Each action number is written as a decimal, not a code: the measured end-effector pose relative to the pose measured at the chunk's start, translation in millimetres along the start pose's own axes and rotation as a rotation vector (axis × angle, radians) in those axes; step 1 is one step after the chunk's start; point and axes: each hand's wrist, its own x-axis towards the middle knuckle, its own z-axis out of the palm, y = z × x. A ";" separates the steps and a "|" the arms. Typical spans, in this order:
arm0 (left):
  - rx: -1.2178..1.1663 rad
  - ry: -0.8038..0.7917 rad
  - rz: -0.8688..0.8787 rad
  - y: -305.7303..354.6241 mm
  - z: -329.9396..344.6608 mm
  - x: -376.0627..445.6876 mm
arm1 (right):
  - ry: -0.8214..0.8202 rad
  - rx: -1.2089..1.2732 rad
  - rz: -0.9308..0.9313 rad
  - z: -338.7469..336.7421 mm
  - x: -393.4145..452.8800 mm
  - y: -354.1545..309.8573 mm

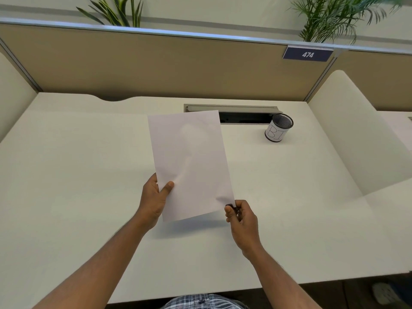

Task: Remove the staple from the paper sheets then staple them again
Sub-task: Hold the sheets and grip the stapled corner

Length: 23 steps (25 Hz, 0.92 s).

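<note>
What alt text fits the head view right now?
Two hands hold white paper sheets above a white desk: the left hand pinches the lower left edge, the right hand presses a small dark tool against the lower right corner. A mesh pen cup stands behind.

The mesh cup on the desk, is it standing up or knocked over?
Upright. The mesh cup rests on its base on the desk, round open mouth facing up.

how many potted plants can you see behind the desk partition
2: one green leafy plant behind the partition at upper left, one feathery green plant at upper right. Pots hidden.
</note>
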 end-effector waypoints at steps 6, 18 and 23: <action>-0.005 -0.005 -0.004 1.7 1.5 0.2 | 0.044 -0.042 0.003 3.2 2.9 3.0; -0.003 0.006 -0.010 0.8 3.3 2.4 | 0.069 -0.067 0.014 6.8 4.6 1.1; 0.000 0.003 -0.006 0.7 2.9 2.9 | 0.071 -0.077 0.014 6.6 4.7 -0.2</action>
